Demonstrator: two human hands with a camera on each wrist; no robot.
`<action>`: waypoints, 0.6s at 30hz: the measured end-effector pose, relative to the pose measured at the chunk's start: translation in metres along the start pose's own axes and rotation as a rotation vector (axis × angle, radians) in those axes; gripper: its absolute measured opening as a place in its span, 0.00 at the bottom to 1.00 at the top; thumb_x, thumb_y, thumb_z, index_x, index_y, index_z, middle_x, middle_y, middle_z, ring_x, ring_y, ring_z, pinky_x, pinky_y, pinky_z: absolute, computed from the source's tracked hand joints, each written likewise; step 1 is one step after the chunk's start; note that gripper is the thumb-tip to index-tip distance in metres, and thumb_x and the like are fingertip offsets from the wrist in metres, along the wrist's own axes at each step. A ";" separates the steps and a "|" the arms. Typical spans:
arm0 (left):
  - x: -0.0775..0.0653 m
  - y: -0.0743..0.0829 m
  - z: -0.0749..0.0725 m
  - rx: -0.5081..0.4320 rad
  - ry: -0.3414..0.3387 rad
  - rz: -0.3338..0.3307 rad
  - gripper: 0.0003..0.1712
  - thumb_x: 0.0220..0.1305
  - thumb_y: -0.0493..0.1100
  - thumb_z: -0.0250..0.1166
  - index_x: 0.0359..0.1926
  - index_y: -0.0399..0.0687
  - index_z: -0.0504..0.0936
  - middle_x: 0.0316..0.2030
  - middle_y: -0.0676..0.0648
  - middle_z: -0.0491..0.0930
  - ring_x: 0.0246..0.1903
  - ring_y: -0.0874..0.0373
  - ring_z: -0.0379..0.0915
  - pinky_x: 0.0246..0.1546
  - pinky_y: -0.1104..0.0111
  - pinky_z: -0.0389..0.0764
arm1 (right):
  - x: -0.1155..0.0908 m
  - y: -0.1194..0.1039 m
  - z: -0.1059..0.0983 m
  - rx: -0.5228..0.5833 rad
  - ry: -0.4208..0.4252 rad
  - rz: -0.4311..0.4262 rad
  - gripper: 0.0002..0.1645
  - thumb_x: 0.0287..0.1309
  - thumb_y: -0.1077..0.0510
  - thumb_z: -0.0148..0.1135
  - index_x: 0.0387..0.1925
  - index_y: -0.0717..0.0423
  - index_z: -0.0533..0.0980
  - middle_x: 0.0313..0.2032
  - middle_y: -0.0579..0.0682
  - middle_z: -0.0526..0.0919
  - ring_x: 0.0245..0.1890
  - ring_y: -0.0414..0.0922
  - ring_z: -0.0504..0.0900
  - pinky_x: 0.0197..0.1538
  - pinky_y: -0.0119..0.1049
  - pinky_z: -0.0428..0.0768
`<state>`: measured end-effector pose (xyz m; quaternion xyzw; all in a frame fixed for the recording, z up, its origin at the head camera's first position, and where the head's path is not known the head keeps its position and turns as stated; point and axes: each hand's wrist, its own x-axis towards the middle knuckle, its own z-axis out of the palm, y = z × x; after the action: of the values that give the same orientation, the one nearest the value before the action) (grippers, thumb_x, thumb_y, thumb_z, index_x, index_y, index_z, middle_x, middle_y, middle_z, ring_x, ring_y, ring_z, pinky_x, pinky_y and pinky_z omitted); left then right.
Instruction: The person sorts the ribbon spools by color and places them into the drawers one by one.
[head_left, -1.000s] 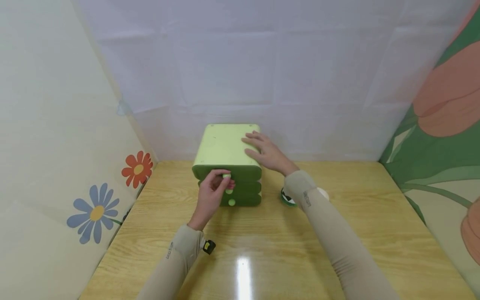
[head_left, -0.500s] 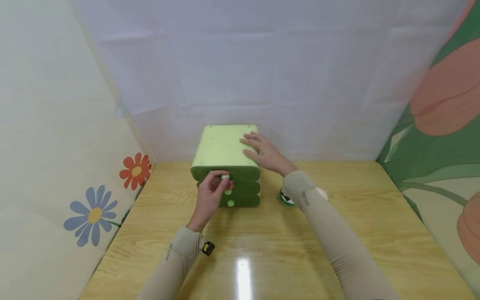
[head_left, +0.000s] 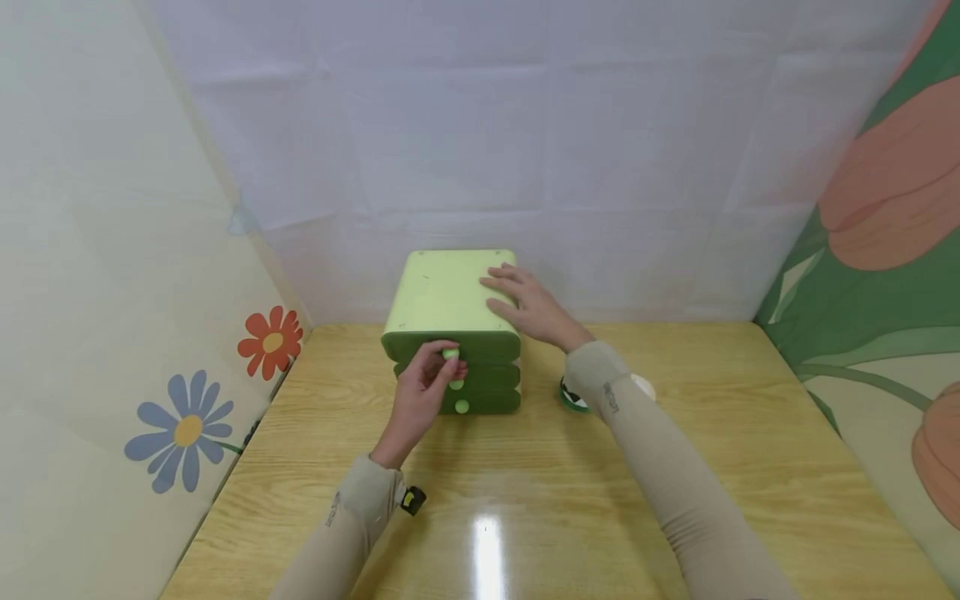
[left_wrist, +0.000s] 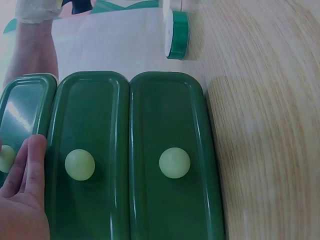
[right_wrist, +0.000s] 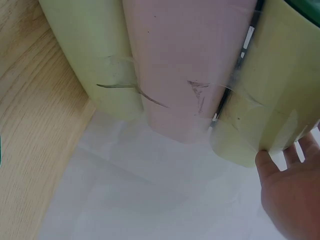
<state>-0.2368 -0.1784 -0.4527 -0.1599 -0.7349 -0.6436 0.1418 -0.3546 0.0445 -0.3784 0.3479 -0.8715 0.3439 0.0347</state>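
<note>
A small drawer cabinet (head_left: 450,287) with a pale green top and three dark green drawer fronts stands at the back of the table. My left hand (head_left: 420,392) pinches the round pale green knob (head_left: 451,353) of the top drawer. That drawer front looks level with the others in the left wrist view, where the middle knob (left_wrist: 80,164) and bottom knob (left_wrist: 174,162) show free. Fingers spread, my right hand (head_left: 536,308) rests on the cabinet's top at its right edge. The right wrist view shows the cabinet's side, with a pink middle tier (right_wrist: 187,65) and clear tape across the tiers.
Right of the cabinet, a round green-and-white object (head_left: 574,396) lies partly hidden behind my right sleeve, with something white (head_left: 642,387) beside it. A white cloth (head_left: 450,150) hangs behind the wooden table (head_left: 555,517). Flower-printed panels flank both sides.
The head view has shifted very slightly. Both hands keep their places on the knob and the cabinet top, and the drawers show no clear movement.
</note>
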 end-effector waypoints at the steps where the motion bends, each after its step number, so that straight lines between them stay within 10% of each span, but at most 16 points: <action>1: 0.000 0.000 -0.001 0.007 -0.006 0.000 0.16 0.78 0.37 0.58 0.62 0.41 0.75 0.46 0.31 0.84 0.47 0.34 0.83 0.51 0.48 0.87 | 0.000 0.000 0.000 0.002 0.000 0.000 0.33 0.78 0.38 0.48 0.76 0.44 0.65 0.80 0.47 0.58 0.83 0.48 0.46 0.82 0.62 0.48; 10: -0.015 0.005 -0.010 0.067 -0.060 0.028 0.17 0.79 0.41 0.59 0.64 0.47 0.79 0.44 0.35 0.86 0.43 0.45 0.86 0.47 0.58 0.90 | 0.000 0.004 0.003 0.007 0.000 0.000 0.33 0.78 0.38 0.47 0.77 0.43 0.65 0.81 0.46 0.57 0.83 0.47 0.45 0.82 0.62 0.48; 18: -0.034 0.000 -0.021 0.030 -0.163 -0.097 0.19 0.79 0.43 0.59 0.64 0.41 0.76 0.47 0.29 0.83 0.42 0.49 0.85 0.45 0.60 0.90 | -0.001 0.000 -0.001 0.013 0.001 0.002 0.33 0.79 0.39 0.47 0.77 0.44 0.65 0.81 0.47 0.57 0.83 0.47 0.44 0.82 0.62 0.48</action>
<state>-0.2056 -0.2014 -0.4641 -0.1737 -0.7605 -0.6235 0.0528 -0.3538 0.0456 -0.3781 0.3471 -0.8696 0.3496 0.0325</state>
